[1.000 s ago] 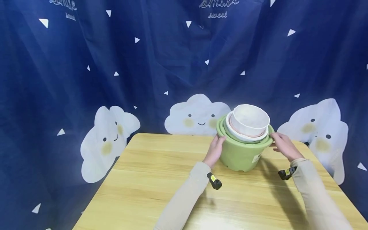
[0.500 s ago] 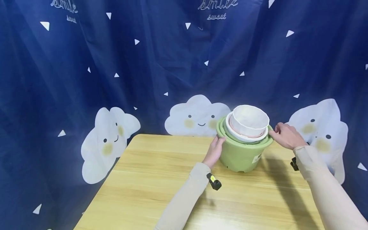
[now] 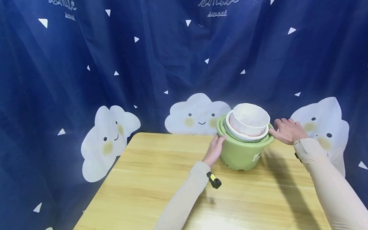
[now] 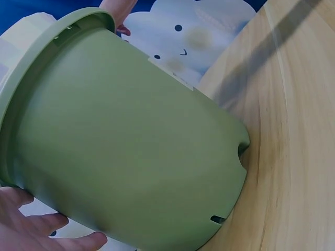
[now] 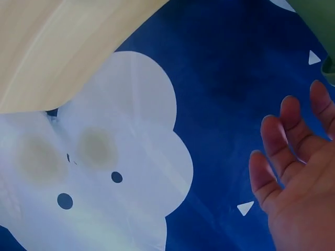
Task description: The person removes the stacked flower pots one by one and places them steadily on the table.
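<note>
A large green flowerpot (image 3: 241,155) with notches at its base stands on the table, a nested stack of smaller pots inside it. Uppermost is a white faceted pot (image 3: 250,119); below it show a pink rim, a white pot rim (image 3: 244,138) and another green rim. My left hand (image 3: 214,150) holds the big pot at its left side, under the rim; in the left wrist view its fingers (image 4: 49,222) lie against the wall. At the right rim, my right hand (image 3: 288,131) has its thumb at the edge, while its other fingers (image 5: 275,138) are loosely bent, holding nothing.
The wooden table (image 3: 138,179) spreads to the left and front of the pot. Behind it hangs a dark blue curtain (image 3: 184,64) with clouds and triangles. Black wrist cameras sit at both sleeves.
My right hand has turned over and risen slightly, its fingers coming out from below the right rim to above it. The left hand and the pot stack have stayed in place.
</note>
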`<state>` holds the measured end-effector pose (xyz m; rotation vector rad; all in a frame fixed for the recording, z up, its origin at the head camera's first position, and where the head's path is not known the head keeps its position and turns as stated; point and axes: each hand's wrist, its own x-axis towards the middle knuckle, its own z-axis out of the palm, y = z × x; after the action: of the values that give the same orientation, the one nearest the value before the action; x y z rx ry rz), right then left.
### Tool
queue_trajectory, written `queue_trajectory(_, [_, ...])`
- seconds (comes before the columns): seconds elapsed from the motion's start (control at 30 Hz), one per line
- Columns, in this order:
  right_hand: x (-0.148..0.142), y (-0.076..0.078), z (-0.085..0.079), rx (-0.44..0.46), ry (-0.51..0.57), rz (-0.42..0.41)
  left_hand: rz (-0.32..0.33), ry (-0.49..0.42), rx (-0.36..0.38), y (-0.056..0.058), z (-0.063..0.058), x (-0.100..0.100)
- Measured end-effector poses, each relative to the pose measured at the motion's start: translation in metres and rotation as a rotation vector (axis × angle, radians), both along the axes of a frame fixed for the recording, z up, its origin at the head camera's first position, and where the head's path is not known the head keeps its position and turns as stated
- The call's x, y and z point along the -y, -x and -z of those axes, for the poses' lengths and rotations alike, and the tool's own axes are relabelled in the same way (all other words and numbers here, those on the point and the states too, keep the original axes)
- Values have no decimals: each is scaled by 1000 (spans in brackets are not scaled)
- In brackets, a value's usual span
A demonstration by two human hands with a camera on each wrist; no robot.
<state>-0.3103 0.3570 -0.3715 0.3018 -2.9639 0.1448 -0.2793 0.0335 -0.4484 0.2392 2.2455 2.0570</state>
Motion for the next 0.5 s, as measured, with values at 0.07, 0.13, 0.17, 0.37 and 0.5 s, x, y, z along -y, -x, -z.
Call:
queue_trajectory(0.07, [-1, 0, 0, -1, 2, -4, 6, 5, -4, 1, 0, 0])
queue_trajectory(0.13, [-2, 0, 0, -3, 3, -6, 13, 10, -9, 2, 0, 0])
queue_trajectory(0.17, [-2, 0, -1, -4, 4, -5, 16, 12, -11, 2, 0, 0])
queue_trajectory(0.37, [0, -1, 1, -12, 21, 4, 23, 33, 2, 4, 0, 4])
queue_trajectory(0.5, [1, -1, 4, -14, 33, 5, 20, 92, 23, 4, -3, 10])
